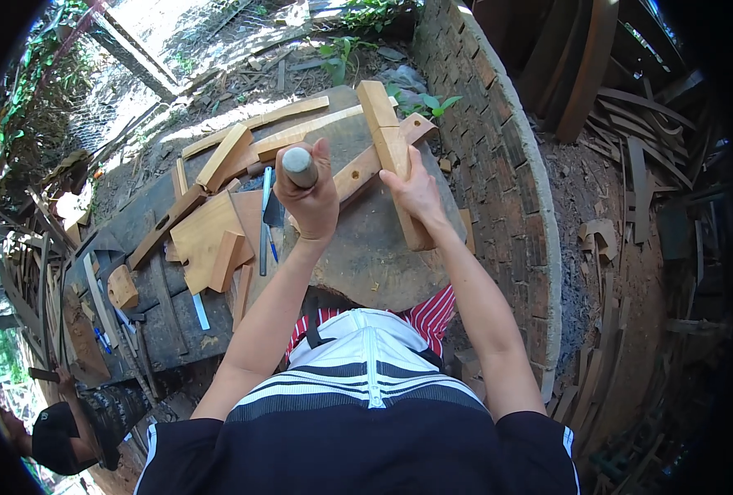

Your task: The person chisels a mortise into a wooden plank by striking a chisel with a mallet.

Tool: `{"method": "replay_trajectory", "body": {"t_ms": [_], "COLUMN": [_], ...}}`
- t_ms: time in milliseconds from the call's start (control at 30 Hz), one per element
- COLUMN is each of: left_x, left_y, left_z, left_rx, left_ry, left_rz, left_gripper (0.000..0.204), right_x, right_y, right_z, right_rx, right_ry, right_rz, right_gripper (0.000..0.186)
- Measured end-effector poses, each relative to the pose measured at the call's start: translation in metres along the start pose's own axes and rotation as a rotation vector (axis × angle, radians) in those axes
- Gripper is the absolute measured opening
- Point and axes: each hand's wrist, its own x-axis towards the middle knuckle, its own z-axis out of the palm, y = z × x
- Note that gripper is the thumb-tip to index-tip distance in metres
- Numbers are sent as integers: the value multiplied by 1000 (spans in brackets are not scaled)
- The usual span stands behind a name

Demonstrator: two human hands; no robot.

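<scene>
My left hand (310, 202) is closed round a cylindrical tool with a rounded grey end (300, 165), which points up toward me; the rest of it is hidden. Over on the right, my right hand (416, 191) grips a squared wooden beam (380, 111) along its right side. That beam lies slanted across a second wooden piece with round holes (358, 171), which rests on the worn wooden workbench (371, 268). Left of my left hand, a blue-handled tool with a dark blade (274, 210) and a blue pen (273, 250) lie on the bench.
Cut boards (206, 227) and wooden blocks (228, 260) crowd the bench's left side. A brick wall (498, 157) runs close along the right. Wood scraps (643, 177) litter the ground beyond it. At the lower left, another person (57, 437) is partly in view.
</scene>
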Motion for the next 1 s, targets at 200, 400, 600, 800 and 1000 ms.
{"method": "replay_trajectory", "body": {"t_ms": [200,400,600,800,1000], "left_x": [5,-4,-7,-1,-17], "left_y": [-5,-31,-18,-17,13], "left_z": [-16,-19,-16,-33,-48], "left_rx": [-97,-446,-267,-130,-337], "left_ry": [97,-43,41,-53,-175], "left_rz": [-172,-319,-186,-41,-167], "left_gripper": [18,19,21,20,21], "right_x": [-64,-103,-105,-87,-7], "right_y": [-126,-135,-140,-112,-56], "right_z": [-120,-130,-143,-118,-67], "right_rx": [616,-240,47,-69,45], "right_ry": [115,-114,69,-228,-113], "right_rz": [-721,-767,-1010,-695,-225], "right_gripper": [68,79,74,81,85]}}
